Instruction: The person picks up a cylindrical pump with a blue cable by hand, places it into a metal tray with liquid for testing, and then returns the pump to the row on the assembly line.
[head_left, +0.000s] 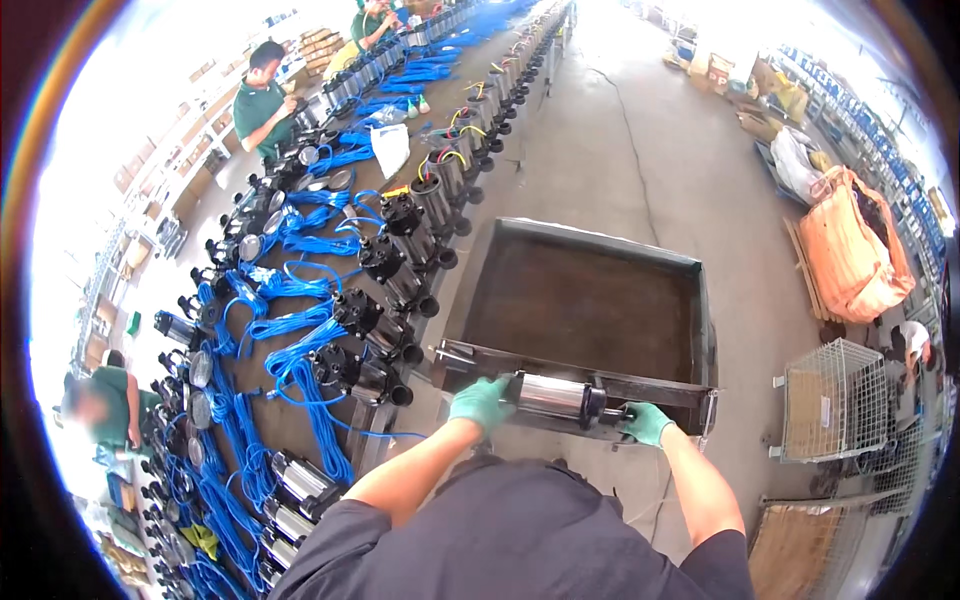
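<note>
A submersible pump [553,396] with a shiny steel body and black ends lies sideways in front of me, at the near edge of a dark metal tank [600,236]. My left hand [480,404], in a green glove, is closed round the pump's left end. At the other end my right hand [647,424], gloved alike, grips the narrow black part; its fingertips are partly hidden. A blue cable [395,434] runs from near my left wrist toward the bench. Whether the pump rests on the tank's front ledge or hangs just over it, I cannot tell.
Along the bench at left stand rows of similar pumps [385,270] with coiled blue cables [325,440]. Co-workers in green [262,108] work beyond it. An orange bulk bag [845,250] and a wire cage [835,400] stand on the right.
</note>
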